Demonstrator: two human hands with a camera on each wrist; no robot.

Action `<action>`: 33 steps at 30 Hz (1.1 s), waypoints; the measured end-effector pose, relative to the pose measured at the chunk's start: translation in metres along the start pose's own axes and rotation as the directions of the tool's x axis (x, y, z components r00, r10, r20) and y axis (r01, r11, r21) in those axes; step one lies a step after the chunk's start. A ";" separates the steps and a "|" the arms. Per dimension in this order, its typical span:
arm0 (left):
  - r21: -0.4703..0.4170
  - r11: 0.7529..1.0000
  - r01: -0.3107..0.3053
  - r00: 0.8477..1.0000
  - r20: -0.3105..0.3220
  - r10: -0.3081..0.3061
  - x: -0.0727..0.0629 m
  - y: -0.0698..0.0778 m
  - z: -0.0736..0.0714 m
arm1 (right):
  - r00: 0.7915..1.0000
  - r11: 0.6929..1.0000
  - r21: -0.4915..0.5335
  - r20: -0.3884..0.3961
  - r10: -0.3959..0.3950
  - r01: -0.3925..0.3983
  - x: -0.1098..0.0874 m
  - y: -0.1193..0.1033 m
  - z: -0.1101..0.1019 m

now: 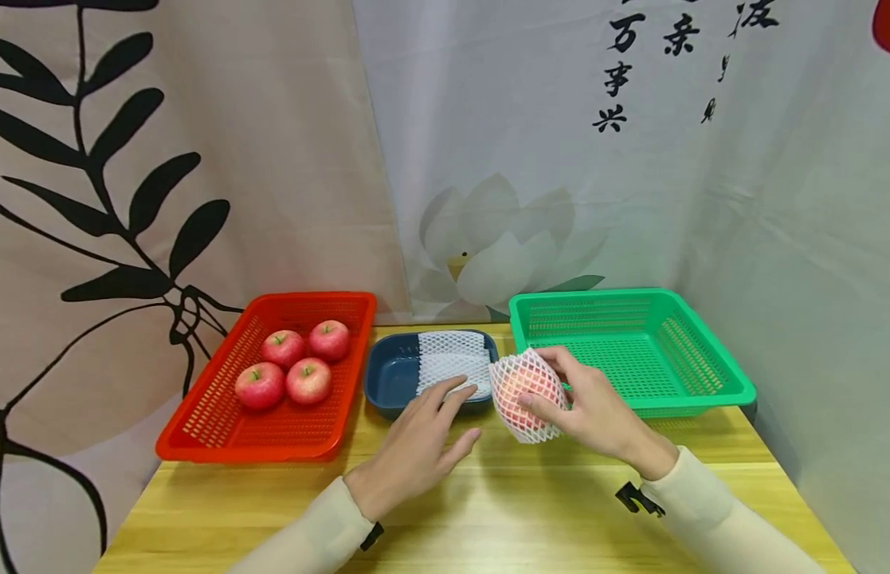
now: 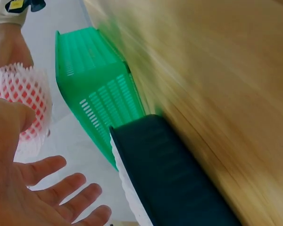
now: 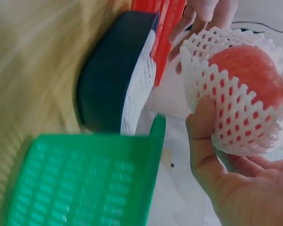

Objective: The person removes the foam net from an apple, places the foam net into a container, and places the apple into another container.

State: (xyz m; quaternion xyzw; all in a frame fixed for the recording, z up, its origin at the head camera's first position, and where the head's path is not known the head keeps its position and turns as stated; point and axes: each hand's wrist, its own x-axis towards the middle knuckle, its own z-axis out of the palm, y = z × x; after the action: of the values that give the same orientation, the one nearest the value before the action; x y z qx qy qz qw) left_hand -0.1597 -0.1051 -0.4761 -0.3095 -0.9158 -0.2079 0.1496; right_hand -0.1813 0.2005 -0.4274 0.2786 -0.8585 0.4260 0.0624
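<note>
An apple (image 3: 247,70) in a white foam net sleeve (image 1: 528,399) is held up in my right hand (image 1: 595,402), thumb on the near side and fingers round the far side. In the right wrist view part of the bare red apple shows through the sleeve's open end. My left hand (image 1: 419,446) holds nothing; its fingers are spread, apart from the apple, near the front of a dark blue tray (image 1: 390,387). White foam net sleeves (image 1: 452,359) lie in the right part of that tray.
A red basket (image 1: 201,426) at the left holds several apples (image 1: 308,380). At the right stands a green basket (image 1: 631,351), close behind my right hand. All stand on a wooden table (image 1: 488,518), with a printed curtain (image 1: 308,159) behind.
</note>
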 end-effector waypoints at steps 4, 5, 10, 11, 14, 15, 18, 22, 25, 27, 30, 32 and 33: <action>-0.013 0.999 0.035 0.999 0.021 -0.034 -0.010 -0.006 -0.006 | 0.999 0.999 0.033 0.050 -0.019 0.018 -0.002 -0.003 0.012; -0.013 0.999 0.042 0.999 0.028 -0.042 -0.012 -0.007 -0.007 | 0.998 0.999 0.039 0.059 -0.026 0.023 -0.002 -0.004 0.016; 0.003 0.998 0.059 0.997 0.049 -0.059 -0.025 -0.012 -0.012 | 0.994 0.998 0.056 0.103 -0.045 0.039 -0.006 -0.004 0.031; 0.003 0.998 0.064 0.997 0.052 -0.064 -0.028 -0.013 -0.013 | 0.992 0.997 0.057 0.115 -0.051 0.045 -0.007 -0.003 0.033; 0.007 0.998 0.070 0.996 0.049 -0.070 -0.034 -0.016 -0.015 | 0.985 0.997 0.054 0.162 -0.062 0.054 -0.008 -0.002 0.041; 0.008 0.997 0.071 0.996 0.046 -0.071 -0.036 -0.016 -0.016 | 0.982 0.997 0.052 0.178 -0.067 0.059 -0.008 -0.002 0.044; 0.010 0.998 0.069 0.997 0.040 -0.069 -0.040 -0.018 -0.017 | 0.971 0.997 0.012 0.224 -0.083 0.082 -0.007 0.000 0.052; 0.013 0.997 0.074 0.996 0.046 -0.075 -0.043 -0.021 -0.019 | 0.954 0.995 -0.041 0.292 -0.073 0.089 -0.004 0.004 0.062; 0.004 0.997 0.080 0.996 0.050 -0.080 -0.046 -0.023 -0.019 | 0.934 0.997 -0.048 0.354 -0.045 0.066 -0.001 0.006 0.069; -0.005 0.997 0.081 0.995 0.057 -0.081 -0.048 -0.023 -0.019 | 0.921 0.998 -0.046 0.389 -0.026 0.048 0.000 0.008 0.072; -0.023 0.996 0.088 0.994 0.074 -0.086 -0.050 -0.023 -0.019 | 0.899 0.999 -0.035 0.439 0.002 0.014 0.003 0.010 0.074; -0.030 0.994 0.102 0.991 0.089 -0.099 -0.052 -0.023 -0.018 | 0.885 1.000 -0.020 0.464 0.021 -0.014 0.004 0.011 0.075; -0.034 0.993 0.110 0.990 0.097 -0.106 -0.053 -0.023 -0.018 | 0.880 1.000 -0.013 0.475 0.030 -0.026 0.005 0.012 0.076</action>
State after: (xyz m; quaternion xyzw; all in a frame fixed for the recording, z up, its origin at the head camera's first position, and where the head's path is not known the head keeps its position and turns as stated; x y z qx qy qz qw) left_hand -0.1307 -0.1573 -0.4884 -0.2720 -0.9329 -0.2188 0.0884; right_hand -0.1817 0.1456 -0.4816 0.3618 -0.8529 0.3429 -0.1551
